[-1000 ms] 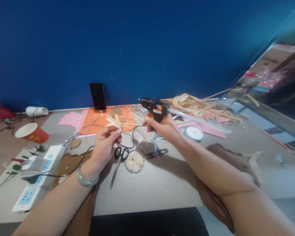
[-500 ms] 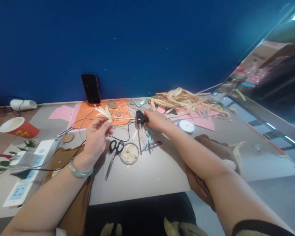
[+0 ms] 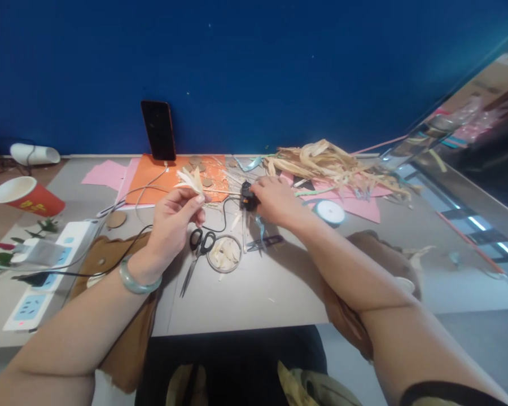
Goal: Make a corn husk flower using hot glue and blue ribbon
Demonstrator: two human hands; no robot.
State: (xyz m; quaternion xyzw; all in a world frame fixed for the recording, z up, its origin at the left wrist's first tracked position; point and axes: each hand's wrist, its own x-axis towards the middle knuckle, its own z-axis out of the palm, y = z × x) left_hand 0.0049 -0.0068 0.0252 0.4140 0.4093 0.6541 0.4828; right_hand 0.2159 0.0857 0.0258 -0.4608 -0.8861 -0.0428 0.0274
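Observation:
My left hand (image 3: 174,221) pinches a small pale corn husk flower (image 3: 190,181) between thumb and fingertips, its petals pointing up. My right hand (image 3: 275,198) is wrapped over the black glue gun (image 3: 248,197), which sits among thin sticks at the middle of the table; the palm side of the grip is hidden. Below the hands lie black-handled scissors (image 3: 197,259) and a round dish (image 3: 224,254) of pale husk bits. A dark clip-like tool (image 3: 266,243) rests near the light blue ribbon (image 3: 260,228).
Dried corn husks (image 3: 322,160) are heaped at the back right, beside a ribbon spool (image 3: 330,212). A phone (image 3: 160,132) leans on the blue wall (image 3: 254,67) behind orange paper (image 3: 146,189). At left stand a red paper cup (image 3: 31,197) and a power strip (image 3: 53,282) with cables.
My right hand has shifted from the glue gun's far side to over its top, fingers now closer round it. The left hand still holds the husk flower. The view has tilted slightly.

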